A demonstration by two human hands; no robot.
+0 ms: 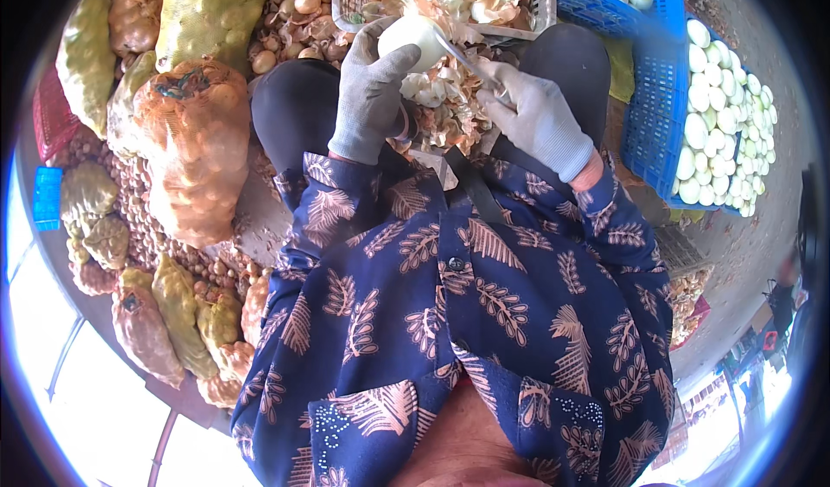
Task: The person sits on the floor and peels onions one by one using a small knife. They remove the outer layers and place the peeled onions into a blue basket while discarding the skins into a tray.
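A white peeled onion (410, 40) sits in my left hand (371, 94), which wears a grey knit glove; the thumb and fingers wrap its left side. My right hand (537, 112), gloved the same way, grips a knife (468, 63). The blade points up and left, its tip at the onion's right edge. Just beyond the hands is a plastic crate (545, 7) filled with dry onion skins (499, 4). More skins and scraps (447, 98) lie heaped between my knees, below the onion.
Unpeeled onions (308, 4) lie on the left, beside mesh sacks of onions (194, 156). Blue plastic crates (652, 111) with peeled onions (713, 117) stand on the right. Several more sacks (139, 331) rest farther back left, near a small blue basket (47, 198).
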